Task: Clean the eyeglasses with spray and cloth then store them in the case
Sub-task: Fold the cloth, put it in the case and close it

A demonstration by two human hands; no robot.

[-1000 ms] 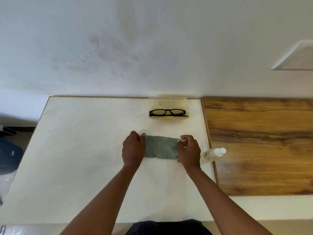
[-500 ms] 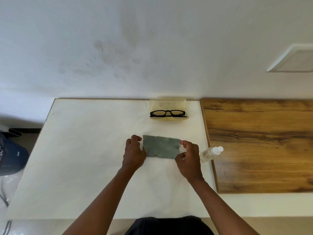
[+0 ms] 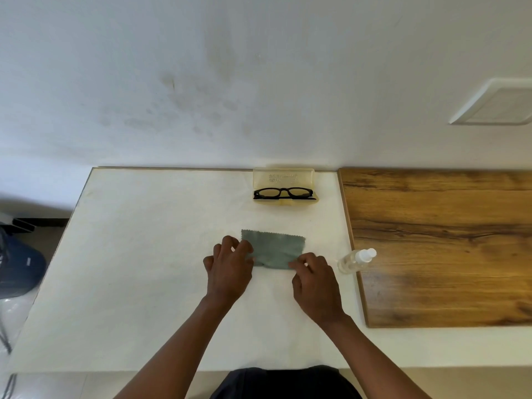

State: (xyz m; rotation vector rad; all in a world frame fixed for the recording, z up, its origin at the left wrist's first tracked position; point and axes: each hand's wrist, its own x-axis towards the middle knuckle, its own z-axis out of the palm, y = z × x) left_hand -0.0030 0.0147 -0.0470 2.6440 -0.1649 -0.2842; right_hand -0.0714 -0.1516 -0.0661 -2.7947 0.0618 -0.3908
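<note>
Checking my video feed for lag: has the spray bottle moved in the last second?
No. The spray bottle lies tipped across the seam where the white table meets the wooden board, as before; only the camera shifted.

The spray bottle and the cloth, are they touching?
Apart. The head view shows bare white table between the cloth and the spray bottle.

I'm at a white table [image 3: 144, 269] set against a white wall [image 3: 259, 67] smudged with faint grey marks. On my right a brown wooden board [image 3: 446, 249] lies on the tabletop. High on the far right, a white plate [image 3: 501, 103] is fixed to the wall. On the floor far left sits a dark blue object [image 3: 17, 269].
</note>
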